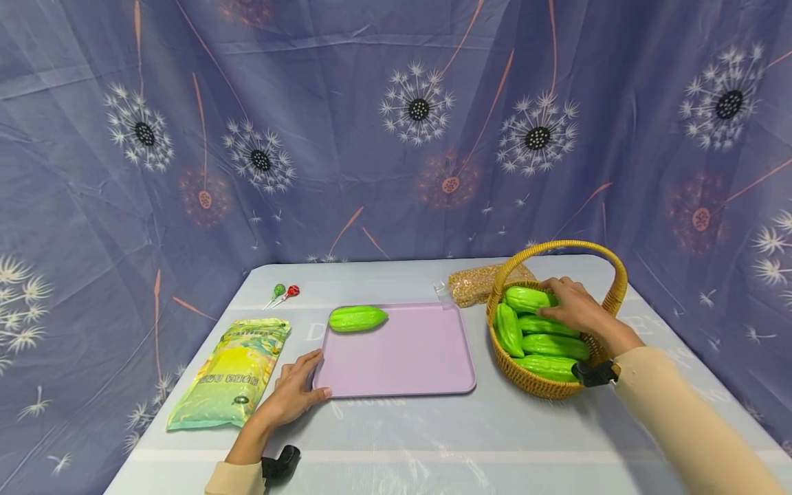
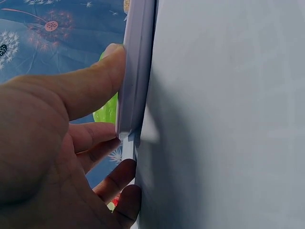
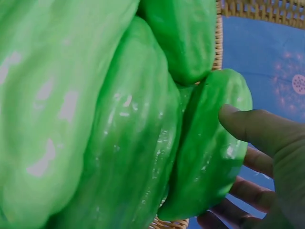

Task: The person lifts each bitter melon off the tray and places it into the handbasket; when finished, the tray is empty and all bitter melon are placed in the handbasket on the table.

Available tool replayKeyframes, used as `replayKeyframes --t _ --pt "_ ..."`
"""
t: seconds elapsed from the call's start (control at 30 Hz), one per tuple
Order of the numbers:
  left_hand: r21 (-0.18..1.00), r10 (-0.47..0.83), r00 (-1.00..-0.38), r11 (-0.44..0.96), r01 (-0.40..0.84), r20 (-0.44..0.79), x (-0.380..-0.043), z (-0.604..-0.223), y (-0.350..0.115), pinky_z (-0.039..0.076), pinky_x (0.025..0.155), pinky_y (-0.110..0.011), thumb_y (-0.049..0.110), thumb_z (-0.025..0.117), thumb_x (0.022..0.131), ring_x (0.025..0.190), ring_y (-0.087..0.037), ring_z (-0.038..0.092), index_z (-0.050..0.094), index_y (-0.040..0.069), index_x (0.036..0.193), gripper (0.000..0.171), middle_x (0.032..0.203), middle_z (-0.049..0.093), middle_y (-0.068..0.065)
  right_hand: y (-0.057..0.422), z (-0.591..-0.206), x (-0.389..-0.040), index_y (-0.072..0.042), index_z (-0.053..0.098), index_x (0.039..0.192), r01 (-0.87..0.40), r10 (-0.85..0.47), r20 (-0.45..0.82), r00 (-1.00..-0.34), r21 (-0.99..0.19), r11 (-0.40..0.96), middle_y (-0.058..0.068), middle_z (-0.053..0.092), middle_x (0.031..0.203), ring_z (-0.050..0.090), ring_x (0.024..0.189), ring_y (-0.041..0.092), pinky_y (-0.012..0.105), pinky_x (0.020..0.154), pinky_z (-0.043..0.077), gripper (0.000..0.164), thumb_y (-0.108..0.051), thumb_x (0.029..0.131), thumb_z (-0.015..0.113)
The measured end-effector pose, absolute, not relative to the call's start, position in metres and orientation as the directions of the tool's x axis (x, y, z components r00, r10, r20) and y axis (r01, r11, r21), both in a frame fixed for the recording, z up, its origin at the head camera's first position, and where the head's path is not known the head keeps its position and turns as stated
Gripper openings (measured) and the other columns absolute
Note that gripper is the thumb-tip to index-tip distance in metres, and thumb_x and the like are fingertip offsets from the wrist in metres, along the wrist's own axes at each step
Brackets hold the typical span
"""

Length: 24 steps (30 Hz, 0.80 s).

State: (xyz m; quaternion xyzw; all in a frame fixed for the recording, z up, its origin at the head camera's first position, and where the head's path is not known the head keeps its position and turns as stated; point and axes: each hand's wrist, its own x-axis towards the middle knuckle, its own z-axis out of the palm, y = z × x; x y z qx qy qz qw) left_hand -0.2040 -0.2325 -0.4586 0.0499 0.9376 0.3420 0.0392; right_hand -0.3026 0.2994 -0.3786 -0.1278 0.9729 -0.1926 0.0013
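My left hand point(image 1: 293, 392) is at the near left corner of a lilac tray point(image 1: 402, 357). In the left wrist view its thumb point(image 2: 107, 71) lies against the tray's side and the index finger touches its corner, holding it between them. One green bitter melon point(image 1: 357, 318) lies at the tray's far left. To the right, a wicker basket point(image 1: 538, 385) holds several more. Over its far side, my right hand point(image 1: 577, 306) grips a bitter melon point(image 3: 209, 148), thumb on one face and fingers behind; the fingers are partly hidden.
A yellow-green printed bag point(image 1: 232, 375) lies left of the tray. Behind it are a green lollipop point(image 1: 279, 290) and a red lollipop point(image 1: 293, 291). A clear pack of yellow grains point(image 1: 473, 285) lies partly behind the basket, whose tall handle point(image 1: 559, 245) arches over it.
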Motion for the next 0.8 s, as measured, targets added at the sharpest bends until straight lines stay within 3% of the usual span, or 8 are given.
replayKeyframes --t 0.37,0.8 --pt "0.641 0.123 -0.991 0.764 0.067 -0.043 -0.2055 -0.4596 -0.2328 0.026 0.096 -0.053 0.03 0.072 0.081 0.123 -0.03 0.031 0.035 0.011 0.146 0.077 0.152 0.032 -0.008 0.3017 -0.3846 -0.3054 0.002 0.046 0.128 -0.262 -0.245 0.094 -0.965 -0.34 0.903 0.027 0.047 0.118 0.043 0.108 0.045 0.057 0.085 0.038 0.051 -0.021 0.087 0.065" --pt "0.643 0.124 -0.991 0.763 0.068 -0.043 -0.2037 -0.4579 -0.2328 0.026 0.094 -0.052 0.032 0.072 0.08 0.125 -0.032 0.03 0.036 0.01 0.145 0.077 0.151 0.033 -0.008 0.3059 -0.3827 -0.302 0.001 0.043 0.137 -0.236 -0.231 0.057 -0.971 -0.343 0.909 0.03 0.042 0.133 0.035 0.118 0.049 0.063 0.094 0.031 0.052 -0.02 0.091 0.056"
